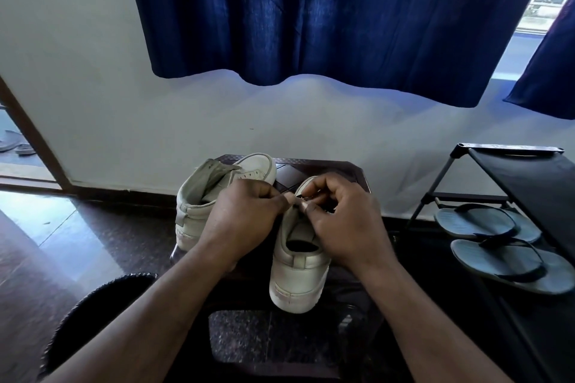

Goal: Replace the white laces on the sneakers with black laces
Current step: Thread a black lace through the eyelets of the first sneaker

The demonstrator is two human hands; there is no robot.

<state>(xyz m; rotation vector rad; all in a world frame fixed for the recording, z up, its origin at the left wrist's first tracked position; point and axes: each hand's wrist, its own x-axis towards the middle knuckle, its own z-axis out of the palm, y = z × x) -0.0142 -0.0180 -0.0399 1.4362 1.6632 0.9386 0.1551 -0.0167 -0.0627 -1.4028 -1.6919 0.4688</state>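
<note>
Two white sneakers are set on a dark low stool (pixel 326 168) in front of a pale wall. The near sneaker (pixel 295 283) is stood upright on its sole, with its heel turned toward the viewer and its toe pointed away toward the wall, so that its long axis is run straight away from the person. Its toe end is hidden behind the hands.

Both hands are held over the front of this shoe's opening, above the tongue. The left hand (pixel 245 221) is brought in from the left and the right hand (pixel 345 227) from the right, and their fingertips are met at one spot. The fingers of both are curled into a narrow pinch on a small pale piece there; whether lace or tongue is held cannot be told.

The far sneaker (pixel 199 196) is placed just beside it on the left, tipped, with its toe angled away and to the right.

At the right, grey flip-flops (pixel 485 221) are kept on a black rack (pixel 529 177). A blue curtain (pixel 326 9) is hung above.
</note>
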